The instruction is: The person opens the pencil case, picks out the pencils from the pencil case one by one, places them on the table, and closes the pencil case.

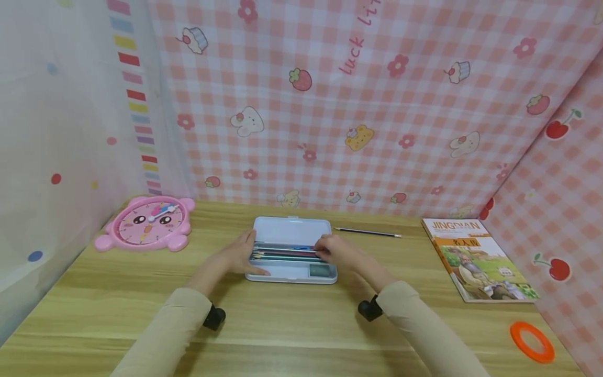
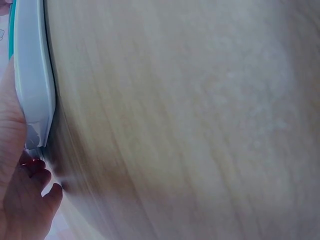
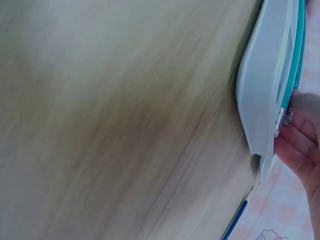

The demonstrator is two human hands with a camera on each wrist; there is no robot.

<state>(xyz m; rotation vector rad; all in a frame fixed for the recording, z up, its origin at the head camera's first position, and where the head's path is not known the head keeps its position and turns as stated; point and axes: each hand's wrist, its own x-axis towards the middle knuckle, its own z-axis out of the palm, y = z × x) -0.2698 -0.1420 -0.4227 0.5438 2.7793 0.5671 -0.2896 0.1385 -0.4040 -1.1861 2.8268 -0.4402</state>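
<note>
An open white pencil case (image 1: 287,280) lies on the table with its lid folded back. Several pencils (image 1: 282,255) lie lengthwise in it, and a dark green block (image 1: 320,270) fills its near right corner. My left hand (image 1: 237,255) grips the case's left end, thumb over the near part and fingers behind the end. At the right end, my right hand (image 1: 340,251) bends its fingers over the pencil ends and pinches a pencil there. The right wrist view shows a teal pencil (image 3: 298,50) and metal pencil ends (image 3: 287,117) beside the fingers.
A dark pencil (image 1: 369,232) lies behind the case to the right. A pink toy clock (image 1: 151,222) is at the back left. On the right are a book (image 1: 480,262) and an orange ring (image 1: 518,335). Patterned cloth walls (image 1: 301,115) border the table (image 1: 292,324).
</note>
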